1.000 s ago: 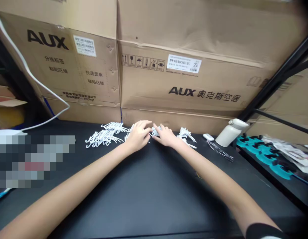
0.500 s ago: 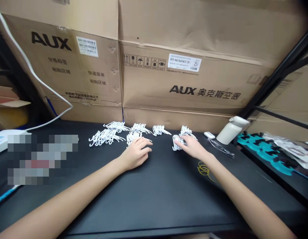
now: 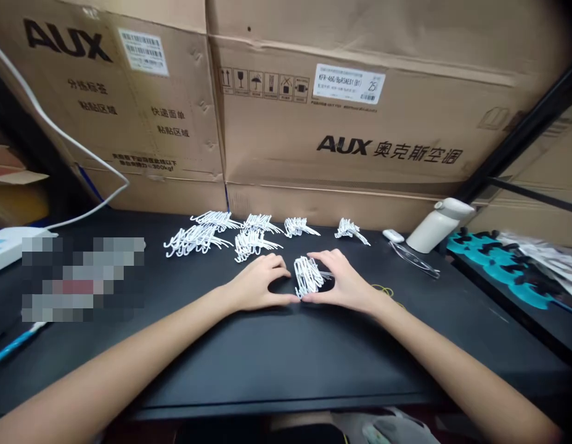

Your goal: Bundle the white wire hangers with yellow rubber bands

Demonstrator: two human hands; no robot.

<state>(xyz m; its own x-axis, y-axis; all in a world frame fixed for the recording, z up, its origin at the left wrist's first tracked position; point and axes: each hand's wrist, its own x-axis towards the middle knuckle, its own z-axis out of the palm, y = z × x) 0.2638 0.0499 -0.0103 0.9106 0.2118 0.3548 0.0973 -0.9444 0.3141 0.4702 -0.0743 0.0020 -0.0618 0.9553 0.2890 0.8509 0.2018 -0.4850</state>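
A bundle of white hooks (image 3: 307,275) lies on the black table in front of me. My right hand (image 3: 345,280) grips it from the right, thumb at the near edge and fingers at the far edge. On its left side is my left hand (image 3: 258,282), fingers apart and holding nothing; its thumb tip comes close to the bundle's near corner, and I cannot tell whether they touch. Behind my left hand sits another hook bundle (image 3: 249,245). More stand along the back, among them a large one (image 3: 193,239) at left and a small one (image 3: 349,228) at right.
Large cardboard boxes (image 3: 277,145) wall off the back. At right are a white bottle (image 3: 436,228), a small white object (image 3: 393,235), glasses (image 3: 413,259) and turquoise pieces (image 3: 498,265). Yellow bands (image 3: 383,290) lie by my right forearm. A white power strip (image 3: 18,243) is at far left.
My right hand has drawn the hook bundle left and nearer to me. The left hand has moved slightly nearer, thumb extended toward that bundle. The view has tilted down.
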